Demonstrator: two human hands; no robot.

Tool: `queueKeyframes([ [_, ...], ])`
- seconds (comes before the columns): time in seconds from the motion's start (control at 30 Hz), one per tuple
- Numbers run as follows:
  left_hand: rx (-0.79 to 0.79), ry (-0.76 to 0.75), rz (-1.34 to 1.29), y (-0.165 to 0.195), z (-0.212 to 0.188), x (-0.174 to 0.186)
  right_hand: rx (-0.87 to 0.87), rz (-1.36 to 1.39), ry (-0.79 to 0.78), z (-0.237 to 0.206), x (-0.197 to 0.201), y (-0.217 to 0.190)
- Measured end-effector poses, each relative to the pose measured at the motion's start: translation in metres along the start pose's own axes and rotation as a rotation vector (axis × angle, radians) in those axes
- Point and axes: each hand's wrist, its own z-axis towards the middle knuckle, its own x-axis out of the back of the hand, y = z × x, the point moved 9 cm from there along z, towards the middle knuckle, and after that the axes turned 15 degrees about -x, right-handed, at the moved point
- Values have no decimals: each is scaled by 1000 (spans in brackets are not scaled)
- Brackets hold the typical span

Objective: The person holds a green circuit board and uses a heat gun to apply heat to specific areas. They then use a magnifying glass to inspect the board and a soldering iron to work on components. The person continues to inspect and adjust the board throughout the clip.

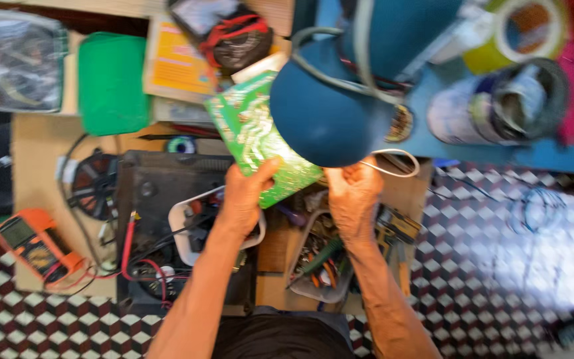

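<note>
While you hold it up off the bench, the green circuit board (pixel 258 136) sits tilted, its traced face turned toward you, presumably so the solder side catches the light under the blue lamp shade (pixel 330 110) that overlaps its right edge.

Item: left hand (pixel 246 199). Fingers closed around the board's lower edge, thumb on the near face, wrist bent back, forearm rising from the lower middle of the view.

Item: right hand (pixel 353 196). Curled shut just beside the board's lower right corner, fingertips bunched below the shade; whether it pinches the board's corner or the thin white wire (pixel 393 166) looping past it cannot be told, as the frame is blurred.

Item: both forearms. Converging upward, hands near each other but apart.

Item: beneath the hands. A white tray (pixel 182 229) of small parts and a second tray with pliers (pixel 323 262), kept close, likely for quick reach.

Item: left of the bench. An orange multimeter (pixel 31 244) with red lead, lying flat on the brown work surface (pixel 38 149); a green plastic lid (pixel 113 83) further back.

Item: upper right. Rolls of tape (pixel 523 30) and a cluttered tin (pixel 499 103) on a blue top.

Item: floor. Chequered tile (pixel 513 266) at right.
</note>
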Motion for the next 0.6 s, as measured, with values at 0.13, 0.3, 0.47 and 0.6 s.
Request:
queueKeyframes([
  [0.13,-19,-38,-41,98,-108,77,-299,-101,69,-178,4,-3],
  [0.3,-56,-69,47,149,-172,81,-663,-389,-234,-289,32,68],
  [0.47,-64,-46,-12,200,-156,45,-486,-492,352,-261,150,57],
  [0.6,-68,-28,-2,166,-212,-34,-178,-625,650,-243,308,8],
])
